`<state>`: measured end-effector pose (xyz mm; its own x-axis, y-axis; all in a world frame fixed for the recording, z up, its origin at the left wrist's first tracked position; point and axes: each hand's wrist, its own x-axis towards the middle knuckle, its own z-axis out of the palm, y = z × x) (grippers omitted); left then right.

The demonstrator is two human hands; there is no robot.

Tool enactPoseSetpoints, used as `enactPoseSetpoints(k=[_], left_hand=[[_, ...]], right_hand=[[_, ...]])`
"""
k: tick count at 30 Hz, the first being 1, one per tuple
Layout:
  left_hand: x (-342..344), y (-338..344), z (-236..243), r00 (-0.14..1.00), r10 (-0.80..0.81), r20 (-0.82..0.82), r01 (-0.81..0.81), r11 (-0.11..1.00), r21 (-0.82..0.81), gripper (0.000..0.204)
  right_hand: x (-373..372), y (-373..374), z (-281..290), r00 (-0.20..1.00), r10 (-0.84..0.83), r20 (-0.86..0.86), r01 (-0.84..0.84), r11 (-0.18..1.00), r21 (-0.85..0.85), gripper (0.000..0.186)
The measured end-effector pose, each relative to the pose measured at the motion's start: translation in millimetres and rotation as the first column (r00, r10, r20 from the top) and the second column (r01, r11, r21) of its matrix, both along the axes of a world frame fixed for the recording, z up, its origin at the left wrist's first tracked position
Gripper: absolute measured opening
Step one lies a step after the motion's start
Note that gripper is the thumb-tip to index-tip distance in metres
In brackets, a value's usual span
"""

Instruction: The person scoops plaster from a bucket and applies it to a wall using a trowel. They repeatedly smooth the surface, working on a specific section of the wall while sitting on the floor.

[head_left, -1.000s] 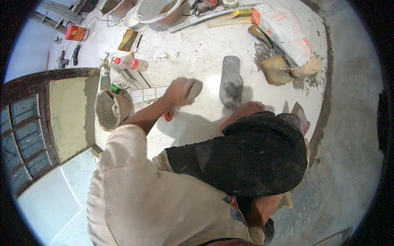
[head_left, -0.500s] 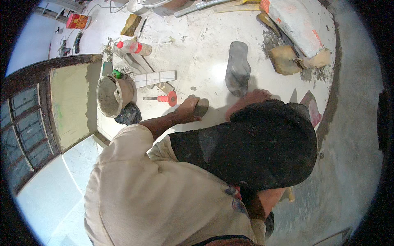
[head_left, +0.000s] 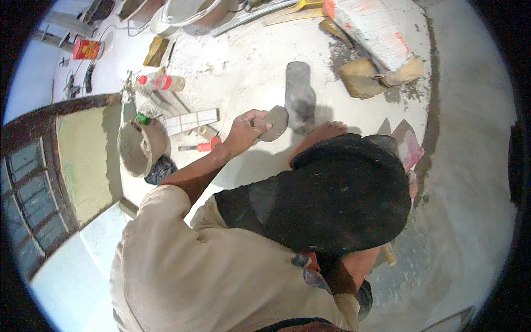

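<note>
My left hand (head_left: 247,133) is closed on the edge of a flat, rounded grey piece (head_left: 277,123), rough like stone or a worn sponge; I cannot tell which. It is raised above the pale floor, its broad face showing. Just left of that wrist lies a chisel with a red hand guard (head_left: 207,145), partly behind the forearm. Beyond the piece a grey sandal (head_left: 300,88) rests near my bare foot (head_left: 326,133). My right forearm (head_left: 357,271) passes under my dark-clothed knee, which hides the right hand. A wooden handle end (head_left: 390,254) sticks out beside the knee.
At left stand a mortar-smeared bucket (head_left: 156,135) and a black plastic bag (head_left: 160,170). Tile strips (head_left: 193,120) and a red-capped bottle (head_left: 163,82) lie beyond. A white sack (head_left: 376,33) and torn brown paper (head_left: 359,78) are far right, near the wet grey strip.
My left hand has lifted the grey piece off the floor and tilted it, moving slightly away from me and rightward. The whole view has shifted a little.
</note>
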<state>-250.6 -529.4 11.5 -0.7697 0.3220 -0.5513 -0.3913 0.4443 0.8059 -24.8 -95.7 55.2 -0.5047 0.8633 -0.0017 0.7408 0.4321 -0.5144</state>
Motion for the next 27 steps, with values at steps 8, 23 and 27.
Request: enactPoseSetpoints(k=[8,23,27], left_hand=[[-48,80,-14,0.973,0.23,0.025,-0.231,0.956,0.181,0.03],[-89,265,7,0.991,-0.13,0.039,0.11,0.94,0.323,0.032],[-57,286,3,0.925,-0.257,0.279,0.149,0.923,0.355,0.048]], right_hand=[[44,40,86,0.985,-0.162,0.053,0.165,0.984,-0.066,0.034],[233,85,37,0.711,0.282,0.644,-0.339,0.94,-0.037,0.023],[167,58,141,0.855,-0.315,0.412,0.431,0.874,-0.224,0.032]])
